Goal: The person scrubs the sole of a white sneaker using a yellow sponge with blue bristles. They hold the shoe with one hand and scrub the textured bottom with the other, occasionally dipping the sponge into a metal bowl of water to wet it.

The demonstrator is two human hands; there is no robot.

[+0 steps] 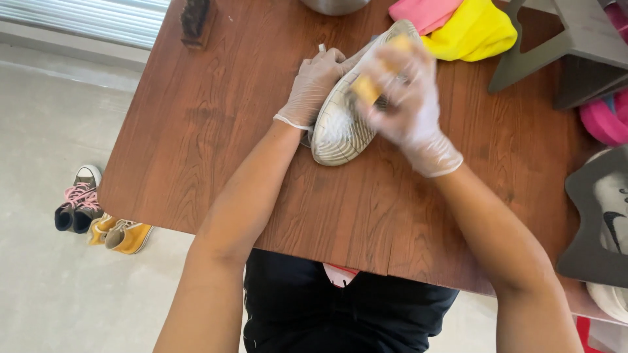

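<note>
Two gloved hands: our left (313, 85) grips the shoe (347, 108), right (402, 98) pinches a sponge (367, 88) on its soapy sole, scrubbing unfinished.

bench (216, 131): brown wood grain
shoe (340, 124): sole up, between both hands
cloths (458, 23): pink and yellow, beyond right hand (409, 104)
brush (195, 23): far beyond left hand (314, 85)

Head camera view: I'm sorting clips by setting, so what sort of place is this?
Likely a home or small shoe-cleaning spot: gloved hands scrub a white shoe on a wooden table, cloths nearby, small shoes on the floor.
</note>
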